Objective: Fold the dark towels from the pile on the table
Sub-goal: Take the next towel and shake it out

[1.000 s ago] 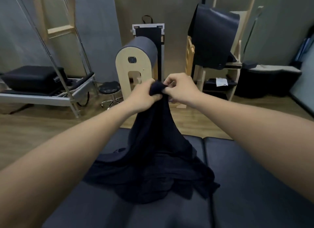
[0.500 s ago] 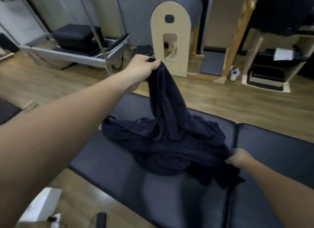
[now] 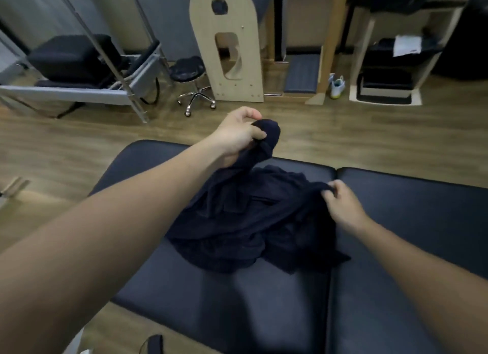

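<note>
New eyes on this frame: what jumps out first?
The heap of dark towels in the middle of the padded black table draws the eye first. The left hand holds a bunched end of cloth lifted above the table's far edge, while the right hand pinches a fold at the heap's right side. Behind them, a pale wooden arch stands on the floor.

The heap of dark towels lies on the black padded table, in its far half. Behind the table stand 1 arched wooden panel and, probably nearer, 1 wheeled black stool.
</note>
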Demonstrator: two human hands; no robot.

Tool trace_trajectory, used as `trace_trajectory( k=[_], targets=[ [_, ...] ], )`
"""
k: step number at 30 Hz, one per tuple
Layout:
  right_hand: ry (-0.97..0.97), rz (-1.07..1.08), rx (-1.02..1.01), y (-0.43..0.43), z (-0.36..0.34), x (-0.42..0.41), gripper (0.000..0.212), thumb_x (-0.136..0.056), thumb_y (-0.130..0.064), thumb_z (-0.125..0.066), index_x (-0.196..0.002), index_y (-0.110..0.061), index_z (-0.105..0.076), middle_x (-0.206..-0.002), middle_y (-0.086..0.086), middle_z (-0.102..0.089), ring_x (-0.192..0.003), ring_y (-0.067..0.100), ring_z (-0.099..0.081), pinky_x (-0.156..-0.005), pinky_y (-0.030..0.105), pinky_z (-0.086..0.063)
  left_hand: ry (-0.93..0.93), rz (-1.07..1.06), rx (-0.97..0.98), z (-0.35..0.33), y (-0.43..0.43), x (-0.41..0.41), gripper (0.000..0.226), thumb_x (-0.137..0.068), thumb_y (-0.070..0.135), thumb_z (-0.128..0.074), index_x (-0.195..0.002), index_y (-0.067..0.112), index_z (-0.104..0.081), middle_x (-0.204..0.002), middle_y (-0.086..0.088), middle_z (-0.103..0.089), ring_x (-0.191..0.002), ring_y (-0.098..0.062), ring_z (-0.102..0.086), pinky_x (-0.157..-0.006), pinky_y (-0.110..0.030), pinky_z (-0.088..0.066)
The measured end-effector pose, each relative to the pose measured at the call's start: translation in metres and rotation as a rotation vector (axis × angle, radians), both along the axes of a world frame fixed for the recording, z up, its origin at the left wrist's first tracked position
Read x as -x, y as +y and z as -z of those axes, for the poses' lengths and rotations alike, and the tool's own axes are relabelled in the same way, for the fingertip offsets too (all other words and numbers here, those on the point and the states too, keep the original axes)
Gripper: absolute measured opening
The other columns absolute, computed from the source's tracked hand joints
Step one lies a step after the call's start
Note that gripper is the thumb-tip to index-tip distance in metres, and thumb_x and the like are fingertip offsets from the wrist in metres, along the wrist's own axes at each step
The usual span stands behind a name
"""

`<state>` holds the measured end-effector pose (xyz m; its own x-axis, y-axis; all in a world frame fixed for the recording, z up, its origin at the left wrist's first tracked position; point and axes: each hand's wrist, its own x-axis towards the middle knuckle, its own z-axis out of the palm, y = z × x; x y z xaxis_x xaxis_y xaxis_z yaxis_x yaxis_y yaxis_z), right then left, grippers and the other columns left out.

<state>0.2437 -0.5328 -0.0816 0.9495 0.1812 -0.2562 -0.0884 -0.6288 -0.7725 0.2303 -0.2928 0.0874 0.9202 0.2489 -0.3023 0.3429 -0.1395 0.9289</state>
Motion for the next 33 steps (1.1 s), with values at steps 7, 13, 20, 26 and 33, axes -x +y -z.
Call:
trace_trajectory(
  k=[7,13,20,26,33],
  targets=[
    [0.097,-0.217,-0.260,0.008,-0.168,-0.026,0.031,-0.078,-0.002,-0.078,-0.102,-0.020,-0.070,-0.101,0.003,-0.069,-0.093,0.016,-0.065,-0.080,0.025,-0.050,-0.271,0.130,-0.157,-0.073,-0.020,-0.024,0.050,-0.070,-0.025,-0.029,-0.077,0.018,-0.054,-0.086,-0.011,-0.057,-0.075,-0.023,-0.049,-0.053,-0.023,-0.036],
    [-0.130,-0.566,0.685,0.009,-0.220,-0.005,0.014,-0.086,-0.028,-0.074,-0.084,-0.016,-0.065,-0.075,-0.005,-0.060,-0.083,0.021,-0.058,-0.055,0.021,-0.040,-0.332,0.247,-0.477,-0.139,0.007,-0.002,0.046,-0.072,-0.022,-0.032,-0.066,0.013,-0.061,-0.073,-0.008,-0.060,-0.059,-0.014,-0.049,-0.041,-0.013,-0.034],
    [-0.674,-0.414,0.242,0.049,-0.346,0.018,0.016,-0.087,-0.035,-0.072,-0.074,-0.033,-0.062,-0.071,-0.014,-0.058,-0.071,0.005,-0.054,-0.068,0.027,-0.040,-0.392,0.488,-0.379,-0.170,-0.007,0.023,0.015,-0.081,0.006,-0.070,-0.081,0.020,-0.076,-0.086,-0.005,-0.071,-0.084,-0.013,-0.063,-0.078,-0.027,-0.049],
    [-0.664,-0.335,-0.063,0.065,-0.344,0.035,0.015,-0.083,-0.034,-0.075,-0.087,-0.022,-0.067,-0.076,-0.005,-0.065,-0.070,0.011,-0.057,-0.066,0.028,-0.047,-0.554,0.403,-0.469,-0.167,0.003,0.039,0.021,-0.085,0.009,-0.074,-0.074,0.027,-0.072,-0.070,0.009,-0.067,-0.069,-0.001,-0.060,-0.064,-0.018,-0.047],
    [-0.347,-0.248,-0.159,0.043,-0.276,0.022,0.020,-0.079,-0.020,-0.081,-0.096,-0.023,-0.070,-0.096,-0.002,-0.075,-0.093,0.018,-0.070,-0.086,0.045,-0.057,-0.740,0.117,-0.213,-0.221,0.031,0.044,0.032,-0.082,-0.012,-0.064,-0.075,0.017,-0.074,-0.073,0.003,-0.071,-0.074,-0.010,-0.067,-0.071,-0.020,-0.052]
  ],
)
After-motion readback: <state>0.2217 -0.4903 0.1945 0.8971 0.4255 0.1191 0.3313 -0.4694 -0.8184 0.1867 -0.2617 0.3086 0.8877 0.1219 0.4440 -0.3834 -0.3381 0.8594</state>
